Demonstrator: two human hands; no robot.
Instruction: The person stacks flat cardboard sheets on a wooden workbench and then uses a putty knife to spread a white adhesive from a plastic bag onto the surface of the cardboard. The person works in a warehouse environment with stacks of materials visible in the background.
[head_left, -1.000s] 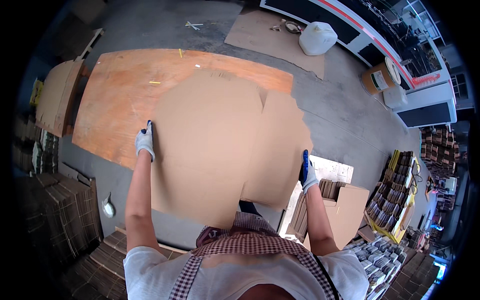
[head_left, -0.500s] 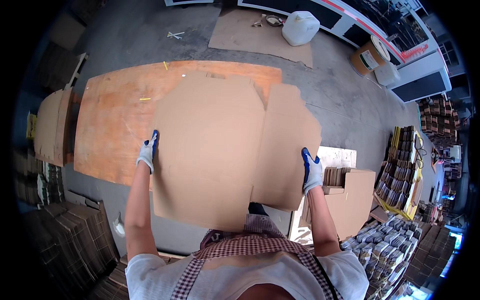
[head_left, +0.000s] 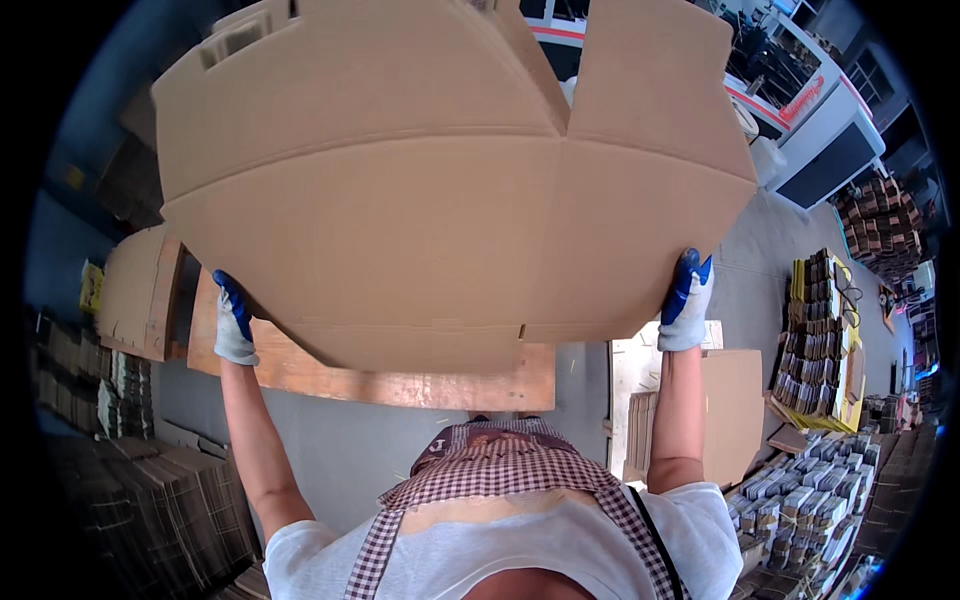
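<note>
A large brown cardboard sheet point(head_left: 400, 220), creased and slotted like an unfolded box blank, is held up before me over the wooden board point(head_left: 380, 383). My left hand point(head_left: 236, 318), in a white and blue glove, grips its left edge, thumb on the near face. On the opposite edge my right hand point(head_left: 687, 302), gloved alike, grips the sheet the same way. The fingers behind the cardboard are hidden. The sheet covers most of the board.
At right stands a stack of cardboard pieces point(head_left: 733, 405) on a white pallet point(head_left: 632, 365). Strapped bundles point(head_left: 815, 500) and a pallet of bundled cardboard point(head_left: 812, 340) lie farther right. More stacked cardboard point(head_left: 160, 490) fills the lower left. A white machine point(head_left: 840, 165) stands at the far right.
Both hands have moved apart and raised the cardboard sheet up and away from my body. It looks larger and now hides the far floor and most of the board.
</note>
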